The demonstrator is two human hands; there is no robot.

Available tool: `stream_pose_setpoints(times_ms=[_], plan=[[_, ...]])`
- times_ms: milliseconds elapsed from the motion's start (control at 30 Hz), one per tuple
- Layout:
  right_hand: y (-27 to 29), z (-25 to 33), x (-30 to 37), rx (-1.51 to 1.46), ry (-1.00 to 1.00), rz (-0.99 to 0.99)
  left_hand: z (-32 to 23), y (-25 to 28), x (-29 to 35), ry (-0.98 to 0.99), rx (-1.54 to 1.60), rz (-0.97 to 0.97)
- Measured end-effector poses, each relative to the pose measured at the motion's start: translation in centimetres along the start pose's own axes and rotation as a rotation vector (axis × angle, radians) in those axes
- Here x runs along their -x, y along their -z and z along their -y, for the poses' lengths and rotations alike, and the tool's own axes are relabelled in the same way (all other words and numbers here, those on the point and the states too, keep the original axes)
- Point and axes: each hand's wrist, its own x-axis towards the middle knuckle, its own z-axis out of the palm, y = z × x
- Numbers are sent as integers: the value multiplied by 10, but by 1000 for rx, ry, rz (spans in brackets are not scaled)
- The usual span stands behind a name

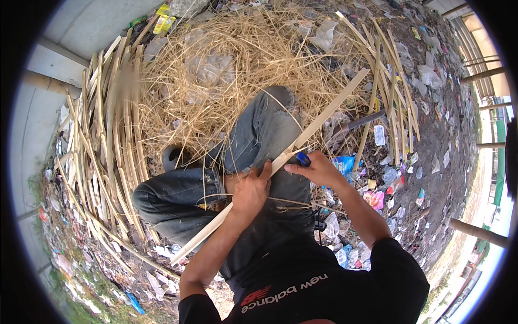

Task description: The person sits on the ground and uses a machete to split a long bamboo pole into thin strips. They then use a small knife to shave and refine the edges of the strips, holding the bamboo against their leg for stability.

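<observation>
A long, pale bamboo strip [329,110] slants across my lap, from the lower left up to the right. My left hand [251,191] is closed around its middle, over my folded legs. Just right of it, my right hand [317,171] grips a small blue-handled tool [303,158] against the strip. Fingers hide most of the tool, so its working end cannot be made out. Thin curled shavings stick up from the strip near both hands, and a few lie across my jeans [264,127].
A large heap of straw-like shavings [232,65] lies ahead. Split bamboo strips [110,135] are piled at left, with more strips [396,97] at right. A dark flat bar [367,121] lies near my right knee. Litter covers the ground; a grey wall [59,65] borders the left.
</observation>
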Motion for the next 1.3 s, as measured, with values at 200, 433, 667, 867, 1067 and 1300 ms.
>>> stream_pose_setpoints(times_ms=[200,433,667,867,1067,1300], plan=[[11,-10,-8,-22,-28,109,1,-2,-4,17,73,38],[10,-20,-13,-7,21,97,14,-5,-10,-6,409,33],[13,-25,-7,-112,109,-128,3,3,-11,42,422,-64],[-5,7,2,-50,111,-412,-4,7,-11,53,349,-134],[-5,-7,-6,83,235,-415,1,-3,-11,32,209,-172],[9,-19,-12,316,540,-316,2,-6,-14,-3,167,-160]])
